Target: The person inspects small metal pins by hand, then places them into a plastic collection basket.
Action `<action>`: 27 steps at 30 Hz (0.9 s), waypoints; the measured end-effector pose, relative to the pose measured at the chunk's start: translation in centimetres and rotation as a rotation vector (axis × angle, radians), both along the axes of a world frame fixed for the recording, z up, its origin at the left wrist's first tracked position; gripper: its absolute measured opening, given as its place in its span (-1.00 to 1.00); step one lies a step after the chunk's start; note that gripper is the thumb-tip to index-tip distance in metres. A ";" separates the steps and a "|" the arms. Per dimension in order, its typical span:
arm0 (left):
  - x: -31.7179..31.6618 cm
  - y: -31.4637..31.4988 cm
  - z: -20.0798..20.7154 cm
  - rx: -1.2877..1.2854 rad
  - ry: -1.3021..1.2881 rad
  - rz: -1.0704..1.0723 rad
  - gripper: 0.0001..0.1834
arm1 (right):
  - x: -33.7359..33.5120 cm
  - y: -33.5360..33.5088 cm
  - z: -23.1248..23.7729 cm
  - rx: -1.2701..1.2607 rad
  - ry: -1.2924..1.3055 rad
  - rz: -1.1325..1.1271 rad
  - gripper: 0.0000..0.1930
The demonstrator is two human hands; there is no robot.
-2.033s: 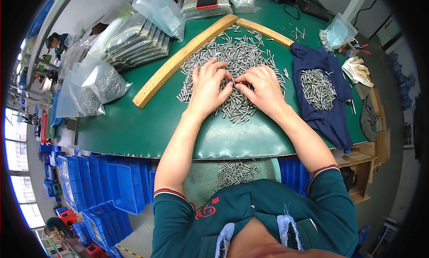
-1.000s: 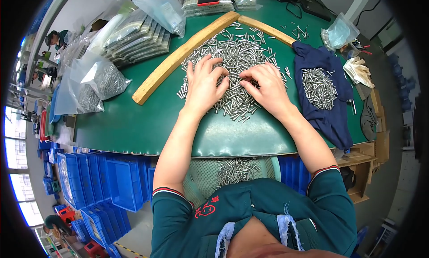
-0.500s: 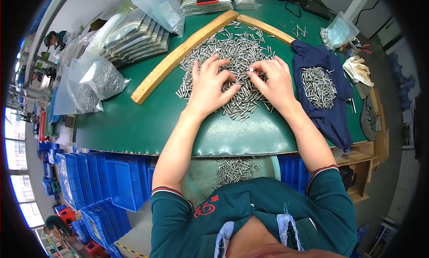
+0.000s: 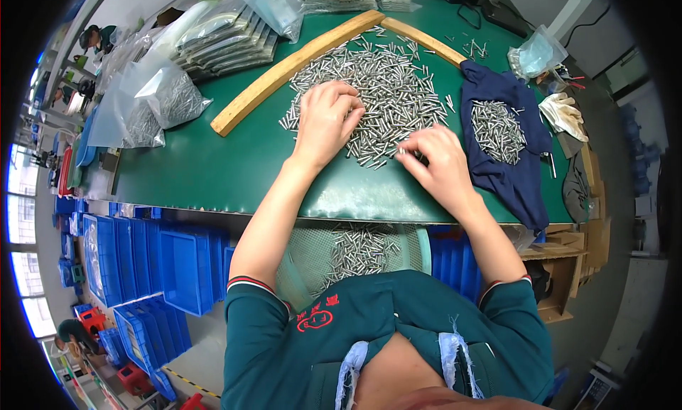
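Note:
A wide pile of small silver metal pins [image 4: 398, 90] is spread over the green tabletop. Over its left side is my left hand [image 4: 327, 122], fingers curled and thumb drawn toward the index finger; whatever they hold is hidden. My right hand [image 4: 439, 160] is at the pile's near right edge, thumb and index finger pinched on what looks like one small pin, mostly covered by the fingertips. To the right, a second heap of pins [image 4: 499, 132] rests on a folded navy cloth [image 4: 486, 179].
Two wooden bars [image 4: 298, 66] border the pile at the back. Clear bags of pins [image 4: 174, 101] and stacked flat packs [image 4: 227, 44] stand at left. A white glove [image 4: 563, 115] lies at right. Below the table edge are a green mesh basket [image 4: 305, 257] and blue crates [image 4: 188, 268].
My left hand's spread fingers have drawn together. My right hand has moved nearer to me, to the pile's near edge, still pinched. The whole view has shifted slightly.

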State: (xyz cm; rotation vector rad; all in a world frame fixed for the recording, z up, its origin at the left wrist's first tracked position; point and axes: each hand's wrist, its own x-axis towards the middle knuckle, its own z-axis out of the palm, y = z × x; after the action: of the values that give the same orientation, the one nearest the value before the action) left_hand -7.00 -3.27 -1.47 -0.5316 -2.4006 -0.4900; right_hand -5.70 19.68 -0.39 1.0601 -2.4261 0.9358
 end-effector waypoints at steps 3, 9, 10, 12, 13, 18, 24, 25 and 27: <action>1.9 1.5 0.2 0.086 -0.061 0.049 -0.83 | 1.9 1.3 -1.2 0.074 0.006 -0.027 -0.89; 2.0 2.6 0.1 -0.023 -0.154 0.106 -0.85 | 3.5 0.8 -1.9 0.089 0.023 -0.049 -0.87; 1.8 2.6 0.0 -0.058 -0.181 0.116 -0.86 | 3.6 0.7 -2.0 0.095 0.035 -0.056 -0.85; 1.4 2.7 0.0 -0.063 -0.165 0.106 -0.89 | 3.7 1.0 -2.0 0.113 0.018 -0.059 -0.84; 1.3 2.6 0.3 -0.099 -0.167 0.104 -0.90 | 3.9 1.0 -1.6 0.102 0.011 -0.044 -0.84; 0.9 2.3 0.8 -0.156 -0.178 0.099 -0.93 | 3.7 1.0 -2.1 0.075 0.038 -0.041 -0.85; 2.7 1.5 1.0 -0.047 -0.125 0.204 -0.91 | 3.5 1.0 -2.2 0.068 0.021 -0.054 -0.90; 3.0 1.2 0.8 -0.058 -0.144 0.240 -0.91 | 3.6 1.0 -2.1 0.073 0.009 -0.058 -0.89; 3.7 1.0 0.4 -0.061 -0.134 0.263 -0.91 | 3.6 1.0 -2.0 0.077 -0.005 -0.061 -0.88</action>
State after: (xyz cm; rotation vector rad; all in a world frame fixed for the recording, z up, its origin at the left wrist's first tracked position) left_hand -3.27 -2.26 -1.04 -0.2085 -2.5720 -0.3475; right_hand -2.12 20.64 -2.37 1.0045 -2.5021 0.8321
